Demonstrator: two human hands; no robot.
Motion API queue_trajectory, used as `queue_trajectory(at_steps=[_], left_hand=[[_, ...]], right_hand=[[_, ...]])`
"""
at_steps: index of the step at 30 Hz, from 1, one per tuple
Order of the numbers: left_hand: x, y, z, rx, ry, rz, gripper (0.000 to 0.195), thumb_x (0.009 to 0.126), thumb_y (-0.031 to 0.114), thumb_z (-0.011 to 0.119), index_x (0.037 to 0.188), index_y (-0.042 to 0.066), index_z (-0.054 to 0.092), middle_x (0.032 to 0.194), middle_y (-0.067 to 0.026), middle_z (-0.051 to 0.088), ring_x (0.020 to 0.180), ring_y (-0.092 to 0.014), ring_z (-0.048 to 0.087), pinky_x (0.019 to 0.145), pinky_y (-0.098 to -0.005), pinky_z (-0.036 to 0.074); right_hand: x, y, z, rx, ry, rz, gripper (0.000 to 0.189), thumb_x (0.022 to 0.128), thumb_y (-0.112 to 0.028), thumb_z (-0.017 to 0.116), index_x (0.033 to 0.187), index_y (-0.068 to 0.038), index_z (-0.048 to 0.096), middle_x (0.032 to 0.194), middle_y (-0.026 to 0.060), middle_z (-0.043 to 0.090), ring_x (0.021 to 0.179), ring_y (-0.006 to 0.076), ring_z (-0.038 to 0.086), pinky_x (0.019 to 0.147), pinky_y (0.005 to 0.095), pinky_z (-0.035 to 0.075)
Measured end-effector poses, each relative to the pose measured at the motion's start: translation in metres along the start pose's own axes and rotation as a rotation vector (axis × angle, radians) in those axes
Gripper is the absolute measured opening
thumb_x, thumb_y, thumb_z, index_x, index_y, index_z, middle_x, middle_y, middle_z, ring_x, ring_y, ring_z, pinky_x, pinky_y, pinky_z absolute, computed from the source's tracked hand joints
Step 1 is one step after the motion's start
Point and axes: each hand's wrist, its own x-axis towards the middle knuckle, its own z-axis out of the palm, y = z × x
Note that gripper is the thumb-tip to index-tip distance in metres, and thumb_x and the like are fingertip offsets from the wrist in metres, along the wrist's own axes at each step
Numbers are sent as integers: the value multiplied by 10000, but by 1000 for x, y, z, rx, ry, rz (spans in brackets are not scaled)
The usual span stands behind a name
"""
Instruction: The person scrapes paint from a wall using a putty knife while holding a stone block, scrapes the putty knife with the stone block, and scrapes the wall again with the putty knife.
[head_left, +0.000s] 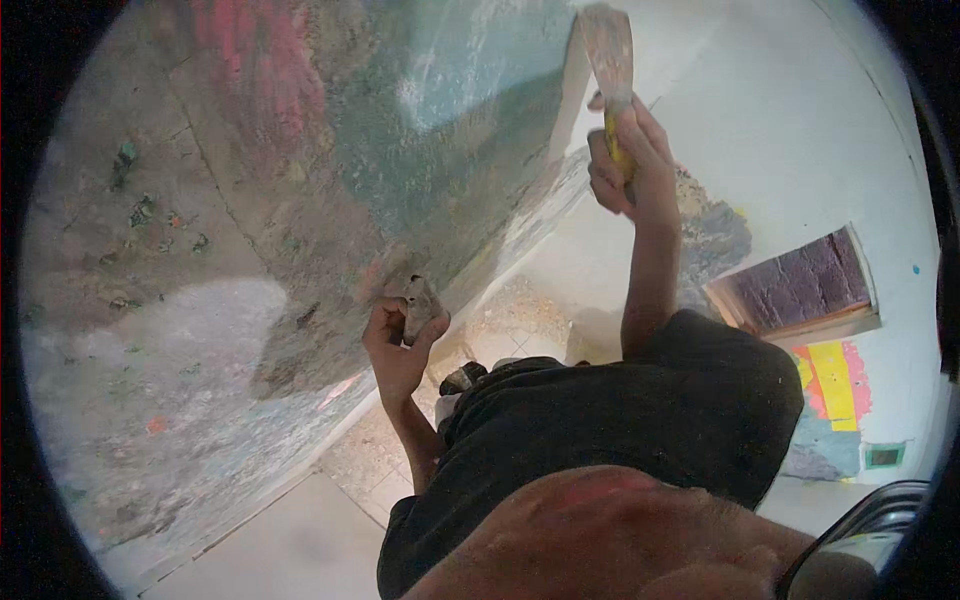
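My right hand (630, 157) is raised at the upper middle, closed around the yellow handle of a putty knife (609, 56). The knife's broad, stained blade points up, by the wall's edge. Lower and to the left, my left hand (405, 337) pinches a greyish lump or crumpled piece (421, 304) with small dark spots; its material cannot be told. This hand is close to the rough wall (300, 187), which bears grey, green, pink and whitish patches. Whether the piece touches the wall cannot be told.
Debris lies on the tiled floor (517, 315) along the wall's foot. A pale wall (810, 135) at the right has a recessed opening (814, 281), yellow and pink patches (836, 375) and a small green-framed box (885, 455). A light panel or surface (292, 540) is at the lower left.
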Motion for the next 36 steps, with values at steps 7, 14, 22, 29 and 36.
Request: queue_trajectory(at_steps=[7,14,22,29,36], left_hand=[[-3,-5,-9,58,-11,60,349,695,1,775,841,74,467,745,32,464,686,-53,446,632,-199,384],[1,2,-5,-20,-6,50,333,702,15,778,852,68,485,759,11,539,731,-50,501,654,-213,417],[4,0,-3,-117,-105,37,319,716,-16,756,881,54,492,819,-18,594,765,-80,546,718,-242,441],[12,9,4,-88,-75,62,317,722,-30,745,895,52,492,872,-30,603,810,-95,559,738,-264,460],[9,-3,7,-130,-116,59,316,722,-36,744,892,55,495,880,-23,607,811,-91,560,740,-259,459]], right_hand=[[-3,-2,-3,50,-9,34,333,991,-344,373,1112,-58,491,474,-13,332,281,55,251,257,208,227],[-2,-2,-3,87,-19,48,327,988,-348,384,1102,-61,493,472,-14,330,279,51,245,253,208,223],[-4,-8,2,97,-8,82,297,996,-308,373,1082,-54,501,468,-12,334,267,53,235,251,203,219],[2,-9,0,151,-46,71,297,994,-318,374,1069,-58,496,461,-11,334,267,56,244,248,207,222],[-2,-16,7,125,-23,92,305,989,-344,384,1057,-64,485,464,-17,332,277,51,243,245,207,233]])
